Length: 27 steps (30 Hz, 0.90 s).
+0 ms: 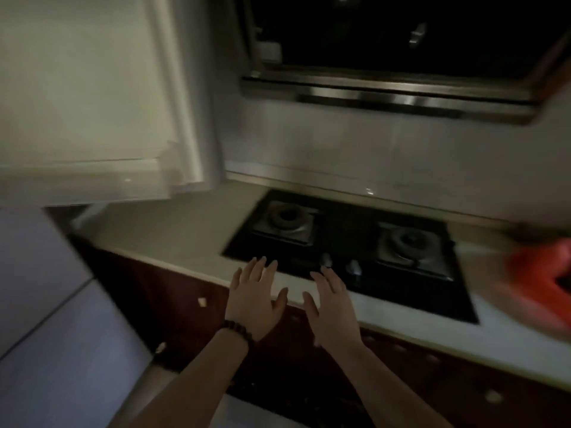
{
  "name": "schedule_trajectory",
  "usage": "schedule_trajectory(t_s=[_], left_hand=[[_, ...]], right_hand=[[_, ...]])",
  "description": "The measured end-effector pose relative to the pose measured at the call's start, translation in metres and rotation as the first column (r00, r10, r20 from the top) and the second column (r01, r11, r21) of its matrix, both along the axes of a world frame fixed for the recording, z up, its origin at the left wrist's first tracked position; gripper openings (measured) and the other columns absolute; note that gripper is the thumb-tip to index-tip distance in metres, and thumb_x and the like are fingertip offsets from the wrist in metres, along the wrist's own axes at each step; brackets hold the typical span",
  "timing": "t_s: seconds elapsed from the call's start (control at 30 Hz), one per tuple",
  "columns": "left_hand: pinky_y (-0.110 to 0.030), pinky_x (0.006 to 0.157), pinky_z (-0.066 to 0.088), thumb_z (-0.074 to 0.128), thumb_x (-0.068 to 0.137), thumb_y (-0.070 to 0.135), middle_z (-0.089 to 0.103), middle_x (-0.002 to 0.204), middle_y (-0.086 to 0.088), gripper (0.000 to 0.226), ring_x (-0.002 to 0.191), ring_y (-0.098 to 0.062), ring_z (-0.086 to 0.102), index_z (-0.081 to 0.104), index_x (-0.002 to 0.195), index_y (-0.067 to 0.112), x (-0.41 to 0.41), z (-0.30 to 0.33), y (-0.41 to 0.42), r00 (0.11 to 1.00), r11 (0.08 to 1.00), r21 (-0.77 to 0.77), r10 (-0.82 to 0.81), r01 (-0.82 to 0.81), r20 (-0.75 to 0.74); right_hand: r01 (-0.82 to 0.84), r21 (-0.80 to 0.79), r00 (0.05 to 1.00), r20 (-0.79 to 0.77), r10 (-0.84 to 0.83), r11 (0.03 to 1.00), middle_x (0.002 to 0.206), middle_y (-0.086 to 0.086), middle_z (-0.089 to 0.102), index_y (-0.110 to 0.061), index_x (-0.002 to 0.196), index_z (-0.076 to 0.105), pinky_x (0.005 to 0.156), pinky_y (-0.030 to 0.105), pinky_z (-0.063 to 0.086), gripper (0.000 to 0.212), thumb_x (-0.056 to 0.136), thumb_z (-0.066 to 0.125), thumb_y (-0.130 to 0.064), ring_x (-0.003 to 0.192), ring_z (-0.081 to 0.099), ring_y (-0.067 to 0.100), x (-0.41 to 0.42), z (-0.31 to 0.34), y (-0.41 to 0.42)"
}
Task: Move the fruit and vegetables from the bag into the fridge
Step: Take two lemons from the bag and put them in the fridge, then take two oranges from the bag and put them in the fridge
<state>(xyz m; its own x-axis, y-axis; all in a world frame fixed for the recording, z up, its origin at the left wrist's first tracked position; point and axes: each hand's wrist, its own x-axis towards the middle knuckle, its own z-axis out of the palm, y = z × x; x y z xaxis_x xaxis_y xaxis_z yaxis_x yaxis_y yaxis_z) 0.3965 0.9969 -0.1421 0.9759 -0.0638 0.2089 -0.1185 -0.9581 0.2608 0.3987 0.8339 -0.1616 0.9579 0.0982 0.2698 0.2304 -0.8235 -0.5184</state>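
Both my hands hover open, palms down, over the front edge of the counter in front of the stove. My left hand (255,299), with a dark bead bracelet on the wrist, holds nothing. My right hand (332,307) is empty too, fingers spread. A red plastic bag (539,273) lies blurred on the counter at the far right, well away from both hands; its contents do not show. The pale fridge door (83,94) fills the upper left, and a grey-white fridge front (46,304) the lower left. The picture is dim and motion-blurred.
A black two-burner gas stove (343,251) is set into the light countertop (173,230), its knobs just beyond my fingers. A steel range hood (386,97) hangs above it. Dark red cabinet fronts (173,304) run below the counter.
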Motion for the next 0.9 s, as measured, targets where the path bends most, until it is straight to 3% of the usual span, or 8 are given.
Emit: schedule_trajectory(t_s=[0.17, 0.43, 0.63, 0.8, 0.9], left_hand=[[-0.037, 0.116, 0.011, 0.035, 0.093, 0.052, 0.023, 0.154, 0.001, 0.061, 0.143, -0.017, 0.012, 0.025, 0.146, 0.023, -0.006, -0.004, -0.152, 0.956, 0.956, -0.01, -0.293, 0.293, 0.001], [-0.039, 0.116, 0.014, 0.03, 0.088, 0.053, 0.03, 0.151, -0.002, 0.064, 0.142, -0.02, 0.018, 0.032, 0.144, 0.022, -0.015, -0.01, -0.326, 0.803, 0.802, -0.041, -0.596, 0.595, -0.007], [-0.041, 0.113, 0.022, 0.026, 0.082, 0.057, 0.041, 0.145, -0.008, 0.072, 0.136, -0.024, 0.031, 0.041, 0.139, 0.016, 0.007, -0.031, -0.429, 0.733, 0.732, -0.028, -0.68, 0.68, 0.012], [-0.041, 0.114, 0.021, 0.038, 0.088, 0.051, 0.035, 0.148, -0.008, 0.065, 0.138, -0.025, 0.026, 0.034, 0.142, 0.017, 0.051, -0.048, -0.522, 0.742, 0.741, -0.083, -0.67, 0.666, -0.027], [-0.043, 0.109, 0.029, 0.038, 0.084, 0.052, 0.046, 0.14, -0.011, 0.066, 0.132, -0.028, 0.036, 0.044, 0.137, 0.014, 0.082, -0.05, -0.571, 0.767, 0.762, -0.121, -0.642, 0.636, -0.011]], right_hand=[[0.305, 0.004, 0.952, -0.03, -0.305, 0.952, 0.152, 0.0, 0.029, -0.02, 0.14, 0.037, 0.115, 0.032, 0.022, 0.048, 0.096, 0.044, -0.038, 0.143, 0.018, 0.016, -0.058, 0.0, -0.144], [0.64, 0.037, 0.768, -0.059, -0.638, 0.767, 0.149, 0.005, 0.035, -0.016, 0.135, 0.045, 0.114, 0.037, 0.026, 0.043, 0.095, 0.048, -0.031, 0.141, 0.024, 0.022, -0.134, -0.006, -0.302], [0.735, 0.019, 0.677, -0.088, -0.731, 0.678, 0.15, 0.004, 0.034, -0.018, 0.136, 0.045, 0.115, 0.039, 0.026, 0.044, 0.094, 0.049, -0.031, 0.141, 0.023, 0.022, -0.128, -0.021, -0.392], [0.697, -0.064, 0.707, -0.108, -0.699, 0.714, 0.153, 0.001, 0.027, -0.023, 0.137, 0.041, 0.115, 0.039, 0.026, 0.046, 0.094, 0.049, -0.036, 0.142, 0.021, 0.021, -0.081, -0.026, -0.481], [0.679, -0.102, 0.72, -0.097, -0.687, 0.727, 0.151, 0.001, 0.03, -0.023, 0.138, 0.039, 0.113, 0.042, 0.029, 0.048, 0.093, 0.05, -0.035, 0.141, 0.023, 0.022, -0.044, -0.011, -0.546]])
